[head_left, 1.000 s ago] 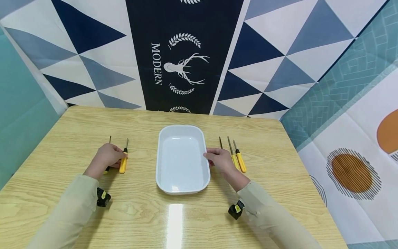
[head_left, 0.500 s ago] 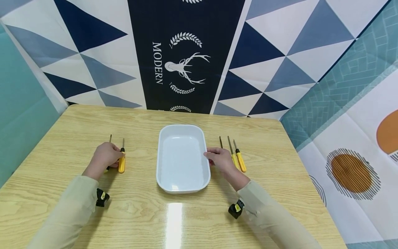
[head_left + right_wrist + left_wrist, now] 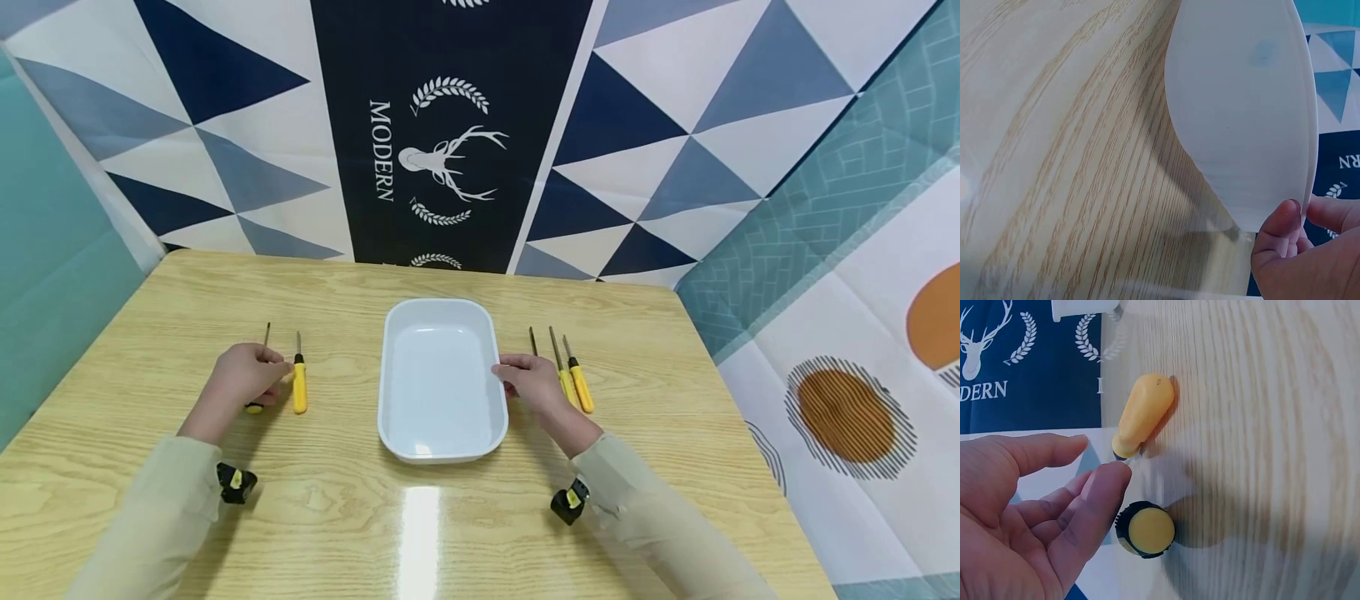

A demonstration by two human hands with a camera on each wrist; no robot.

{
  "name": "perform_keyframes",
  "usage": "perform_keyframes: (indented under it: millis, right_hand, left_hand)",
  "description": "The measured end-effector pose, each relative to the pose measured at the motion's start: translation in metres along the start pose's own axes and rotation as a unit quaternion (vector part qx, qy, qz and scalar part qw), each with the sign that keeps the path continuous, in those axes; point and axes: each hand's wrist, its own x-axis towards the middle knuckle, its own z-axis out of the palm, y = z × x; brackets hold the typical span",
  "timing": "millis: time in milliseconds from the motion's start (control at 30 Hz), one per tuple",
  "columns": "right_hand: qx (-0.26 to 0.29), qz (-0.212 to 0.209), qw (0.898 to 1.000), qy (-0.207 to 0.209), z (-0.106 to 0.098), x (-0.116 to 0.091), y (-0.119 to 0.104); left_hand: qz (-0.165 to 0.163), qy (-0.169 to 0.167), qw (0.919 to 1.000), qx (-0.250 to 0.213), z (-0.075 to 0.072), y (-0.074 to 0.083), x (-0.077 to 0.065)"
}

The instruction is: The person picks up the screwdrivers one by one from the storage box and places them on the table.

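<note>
My left hand is just left of a yellow-handled screwdriver, which lies on the table with its shaft pointing away. In the left wrist view, the thumb and fingers of the left hand are parted, with nothing between them. A second screwdriver, with a black and yellow handle, lies beneath that hand; the head view hides its middle. My right hand pinches the right rim of a white rectangular dish. In the right wrist view, thumb and finger hold the rim of the dish.
Right of the dish lie a yellow-handled screwdriver, another screwdriver beside it, and a metal shaft whose handle the right hand hides. The wooden table ends at a patterned cloth backdrop.
My left hand has let go of the yellow-handled screwdriver after shifting it slightly left, and has drawn a little leftward. The right hand stays on the dish rim.
</note>
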Motion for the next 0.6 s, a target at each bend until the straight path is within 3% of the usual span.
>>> perform_keyframes:
  millis: [300,400,600]
  right_hand:
    - [0.001,0.007,1.000,-0.003,-0.003,0.001,0.004]
    - [0.010,0.001,1.000,-0.015,-0.006,0.002,0.006]
    - [-0.022,-0.017,0.999,-0.019,-0.017,0.003,0.005]
  left_hand:
    - [0.014,-0.003,0.9999,-0.006,0.007,0.002,-0.003]
    - [0.036,0.000,0.9993,-0.005,0.009,0.007,-0.006]
    - [0.101,0.039,0.9936,0.032,0.015,0.012,-0.006]
